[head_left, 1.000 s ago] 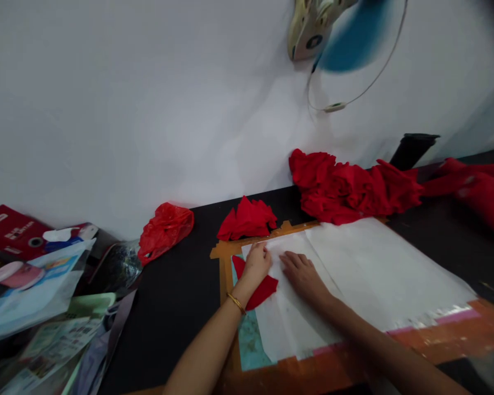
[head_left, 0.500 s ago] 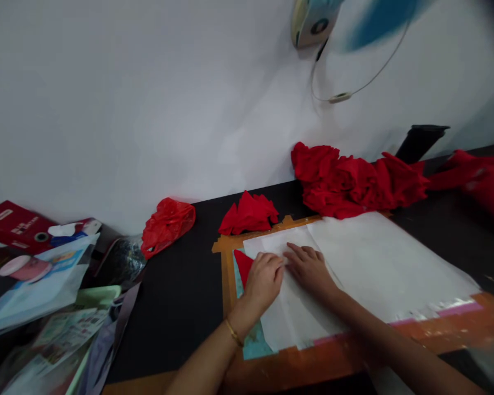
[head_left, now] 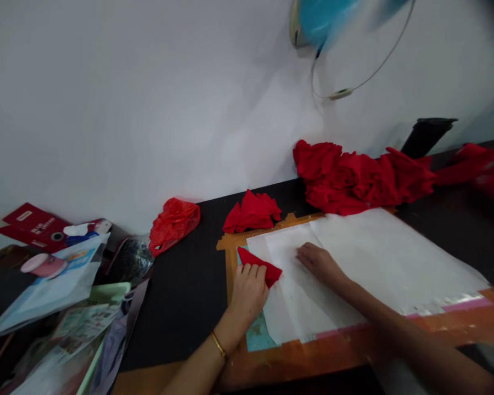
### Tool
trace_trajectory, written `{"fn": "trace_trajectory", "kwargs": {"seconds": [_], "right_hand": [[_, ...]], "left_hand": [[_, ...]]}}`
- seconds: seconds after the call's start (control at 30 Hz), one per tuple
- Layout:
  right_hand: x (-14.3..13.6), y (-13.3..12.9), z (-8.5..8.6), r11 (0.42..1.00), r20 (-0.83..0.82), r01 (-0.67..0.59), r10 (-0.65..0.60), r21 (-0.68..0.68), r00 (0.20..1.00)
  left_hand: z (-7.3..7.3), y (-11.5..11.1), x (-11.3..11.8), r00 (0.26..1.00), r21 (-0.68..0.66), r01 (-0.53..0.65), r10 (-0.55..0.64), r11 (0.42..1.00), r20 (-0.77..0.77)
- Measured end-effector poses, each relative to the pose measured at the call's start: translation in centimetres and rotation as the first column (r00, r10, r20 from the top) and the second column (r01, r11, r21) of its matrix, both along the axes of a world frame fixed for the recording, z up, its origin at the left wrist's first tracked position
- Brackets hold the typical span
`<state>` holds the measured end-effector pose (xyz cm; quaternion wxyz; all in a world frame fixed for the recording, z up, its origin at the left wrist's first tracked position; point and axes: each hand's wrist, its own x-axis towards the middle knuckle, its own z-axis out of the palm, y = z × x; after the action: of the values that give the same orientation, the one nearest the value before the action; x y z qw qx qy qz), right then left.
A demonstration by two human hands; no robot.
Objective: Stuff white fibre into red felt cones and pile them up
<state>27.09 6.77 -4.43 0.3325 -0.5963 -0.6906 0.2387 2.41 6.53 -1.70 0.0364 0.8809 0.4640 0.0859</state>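
Red fabric piece (head_left: 273,274) lies near the lower centre of the frame in the head view, a folded-looking pointed scrap at the left end of a white sheet (head_left: 379,263), partly over it. The left hand (head_left: 249,291), with a gold bracelet (head_left: 219,344) at its wrist, lays its fingers close together across the scrap; its thumb is hidden, so whether it pinches the cloth I cannot tell. The right hand (head_left: 319,264) is on the white sheet, just right of the scrap and apart from it, fingers bunched and slightly bent; whether the tips pinch anything is unclear. Teal backing (head_left: 257,336) shows under the sheet's left end, and orange-brown tape (head_left: 288,362) edges it on the black tabletop (head_left: 181,296). Above the sheet sit a small red fabric heap (head_left: 253,213) and, right of centre, a larger red fabric pile (head_left: 354,178), with a black container (head_left: 428,138) behind. A red plastic bag (head_left: 173,226) rests left of centre. At lower left are a red box (head_left: 37,226), a pink jar (head_left: 45,265) and a pale green basket (head_left: 121,287); blurred blue blades (head_left: 325,19) hang at upper right.
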Motion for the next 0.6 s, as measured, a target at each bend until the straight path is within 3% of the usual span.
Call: {"fn": "trace_trajectory", "kwargs": {"seconds": [0.07, 0.1, 0.17, 0.2, 0.23, 0.27, 0.37, 0.4, 0.47, 0.6], "right_hand": [[-0.8, -1.0, 1.7, 0.991, -0.204, 0.109, -0.123, -0.08, 0.971], [-1.5, -1.7, 2.6, 0.976, -0.364, 0.146, -0.196, -0.162, 0.911], [-3.4, -3.3, 4.1, 0.935, -0.674, 0.122, -0.326, -0.332, 0.663], [-4.4, -4.0, 4.5, 0.928, -0.754, 0.078, -0.342, -0.363, 0.562], [-5.4, -4.5, 4.7, 0.933, -0.791, 0.044, -0.328, -0.358, 0.516], [-6.3, -4.8, 4.6, 0.948, -0.796, 0.034, -0.286, -0.318, 0.532], [-7.3, -4.2, 3.0, 0.988, -0.624, 0.121, -0.152, -0.093, 0.766], [-7.2, -3.8, 2.4, 0.988, -0.57, 0.148, -0.146, -0.043, 0.809], [-6.8, -2.8, 1.3, 0.982, -0.591, 0.18, -0.174, -0.049, 0.787], [-6.8, -2.1, 1.0, 0.978, -0.781, 0.111, -0.207, -0.175, 0.589]], "left_hand": [[0.3, 0.8, 0.4, 0.991, -0.041, -0.06, 0.064, 0.997, 0.114], [0.5, 1.2, 0.6, 0.973, -0.09, -0.096, 0.113, 0.991, 0.202], [1.0, 1.8, 1.1, 0.902, -0.203, -0.157, 0.224, 0.966, 0.37], [1.2, 2.0, 1.4, 0.862, -0.248, -0.175, 0.27, 0.953, 0.43], [1.4, 2.2, 1.8, 0.828, -0.28, -0.18, 0.299, 0.943, 0.474], [1.5, 2.2, 2.2, 0.801, -0.299, -0.177, 0.314, 0.938, 0.509], [1.6, 1.9, 3.4, 0.748, -0.307, -0.124, 0.293, 0.943, 0.596], [1.6, 1.7, 3.7, 0.745, -0.286, -0.094, 0.258, 0.954, 0.615], [1.4, 1.3, 4.2, 0.782, -0.177, -0.02, 0.126, 0.984, 0.611], [1.4, 0.2, 5.0, 0.87, 0.151, 0.099, -0.16, 0.983, 0.466]]}}
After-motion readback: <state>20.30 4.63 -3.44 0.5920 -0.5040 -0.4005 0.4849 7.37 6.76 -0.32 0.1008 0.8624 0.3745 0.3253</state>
